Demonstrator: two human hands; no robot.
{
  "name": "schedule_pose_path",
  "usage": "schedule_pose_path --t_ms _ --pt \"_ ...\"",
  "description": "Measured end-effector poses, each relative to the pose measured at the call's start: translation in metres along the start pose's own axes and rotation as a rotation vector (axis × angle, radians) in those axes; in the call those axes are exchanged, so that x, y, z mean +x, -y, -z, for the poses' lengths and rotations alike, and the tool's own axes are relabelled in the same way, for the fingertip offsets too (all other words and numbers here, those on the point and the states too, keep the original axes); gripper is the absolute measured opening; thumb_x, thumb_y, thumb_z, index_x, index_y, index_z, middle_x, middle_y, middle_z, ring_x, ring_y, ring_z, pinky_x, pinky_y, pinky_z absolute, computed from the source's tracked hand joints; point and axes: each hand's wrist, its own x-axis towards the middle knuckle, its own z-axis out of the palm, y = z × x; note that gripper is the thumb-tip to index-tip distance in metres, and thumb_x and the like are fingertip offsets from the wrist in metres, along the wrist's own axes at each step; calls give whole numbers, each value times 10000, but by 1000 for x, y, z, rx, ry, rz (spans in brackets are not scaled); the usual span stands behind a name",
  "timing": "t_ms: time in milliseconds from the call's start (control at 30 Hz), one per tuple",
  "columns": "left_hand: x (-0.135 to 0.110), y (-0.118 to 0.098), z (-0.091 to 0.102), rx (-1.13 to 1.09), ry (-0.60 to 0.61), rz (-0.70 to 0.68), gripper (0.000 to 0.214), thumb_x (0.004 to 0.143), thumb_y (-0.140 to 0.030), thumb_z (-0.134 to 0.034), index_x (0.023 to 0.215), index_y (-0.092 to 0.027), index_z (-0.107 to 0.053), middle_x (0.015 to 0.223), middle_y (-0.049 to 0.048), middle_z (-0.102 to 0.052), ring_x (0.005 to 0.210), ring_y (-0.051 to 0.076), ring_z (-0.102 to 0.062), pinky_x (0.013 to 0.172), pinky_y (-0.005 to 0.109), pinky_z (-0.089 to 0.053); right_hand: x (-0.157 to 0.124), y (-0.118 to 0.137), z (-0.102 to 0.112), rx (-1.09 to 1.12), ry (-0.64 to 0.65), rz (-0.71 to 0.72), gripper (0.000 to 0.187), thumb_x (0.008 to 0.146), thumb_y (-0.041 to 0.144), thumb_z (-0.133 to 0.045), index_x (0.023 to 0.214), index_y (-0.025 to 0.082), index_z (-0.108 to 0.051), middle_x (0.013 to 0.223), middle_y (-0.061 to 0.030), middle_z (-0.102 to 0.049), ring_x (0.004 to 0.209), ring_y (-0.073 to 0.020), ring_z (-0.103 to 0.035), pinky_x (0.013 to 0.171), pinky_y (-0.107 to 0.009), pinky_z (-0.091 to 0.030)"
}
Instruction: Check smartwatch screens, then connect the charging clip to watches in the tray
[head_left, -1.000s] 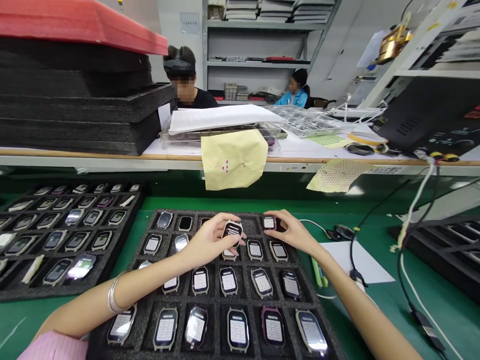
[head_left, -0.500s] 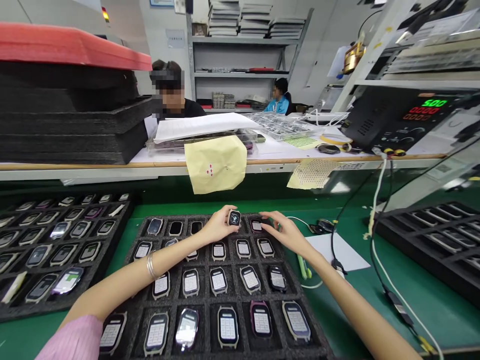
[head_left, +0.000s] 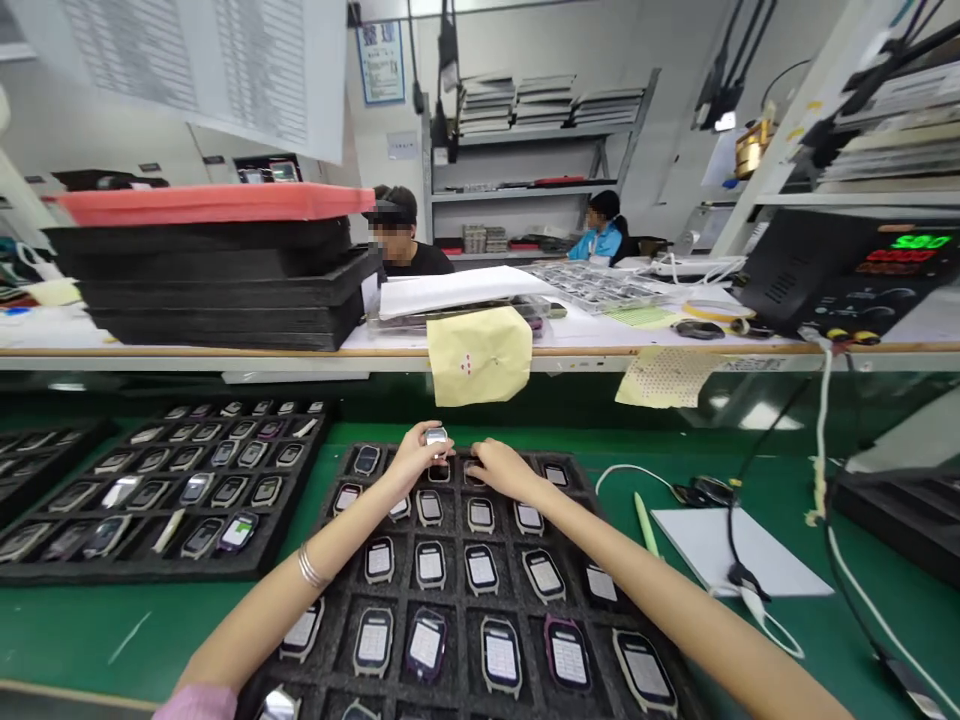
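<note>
A black foam tray [head_left: 341, 470] lies in front of me with several smartwatch bodies seated in its pockets, most with lit white screens. My left hand [head_left: 411, 462] is raised over the tray's far row and pinches one small watch body [head_left: 436, 437] by its edges. My right hand [head_left: 501, 468] rests with curled fingers on the far row just to the right, touching a pocket there; what its fingertips hold is hidden.
A second foam tray [head_left: 315, 440] of watch bodies lies to the left. Stacked black trays under a red one [head_left: 217, 202] sit on the raised shelf. Two people sit behind it. Cables, a white sheet [head_left: 739, 552], a green pen [head_left: 645, 520] and a power unit [head_left: 840, 275] are at right.
My view has pulled back and tilted up. My left hand lifted the watch body from over the tray's middle to the far row. My right hand moved left, closer to it.
</note>
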Motion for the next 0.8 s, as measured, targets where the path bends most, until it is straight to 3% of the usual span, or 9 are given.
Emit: schedule_pose_path --t_ms 167,367,433,500,600,667,800 --pt "-1 -3 9 -35 -10 -38 526 636 -223 -787 1067 -126 -502 765 35 -628 665 133 -636 529 190 -436 -13 2 6 158 -84 12 205 769 304 -712 704 143 -603 721 -39 -601 719 -219 -581 708 -353 -479" --pt "-3 -4 12 -52 4 -46 484 594 -261 -797 971 -106 -535 583 -24 -577 484 95 -543 420 171 -328 -37 30 46 453 -182 115 319 928 468 -472 937 163 -565 975 -113 -650 863 -237 -634 698 -326 -533" --pt "-2 -3 11 -62 -1 -47 465 569 -245 -790 938 -114 -538 578 -39 -563 459 92 -530 400 171 -307 -38 36 56 678 -242 68 342 915 484 -520 940 147 -570 971 -137 -658 772 -222 -644 562 -275 -528" --pt "-1 -4 8 -68 -2 -46 441 556 -226 -771 916 -118 -539 598 -42 -556 465 96 -540 388 169 -299 -36 39 59 932 -284 -23 372 828 476 -671 934 125 -610 903 -140 -675 549 -149 -582 390 -200 -429" --pt "1 -6 3 -64 -6 -31 402 563 -212 -738 897 -119 -534 595 -47 -542 439 89 -523 366 168 -282 -30 42 55 1184 -267 -115 496 722 447 -791 1081 142 -634 861 -126 -695 365 -54 -398 285 -162 -295" --pt "2 -6 0 -58 -8 -15 387 561 -202 -733 881 -123 -531 590 -51 -534 421 86 -515 356 169 -282 -29 46 52 1333 -229 -126 571 713 429 -802 1197 204 -599 942 -125 -697 406 -80 -440 287 -171 -330" --pt "5 -5 -1 -76 -11 11 383 537 -148 -739 856 -133 -526 592 -50 -537 425 98 -540 354 163 -303 -34 54 57 1439 -128 -158 486 780 385 -753 1231 324 -581 1086 -79 -675 550 -143 -561 380 -218 -465"
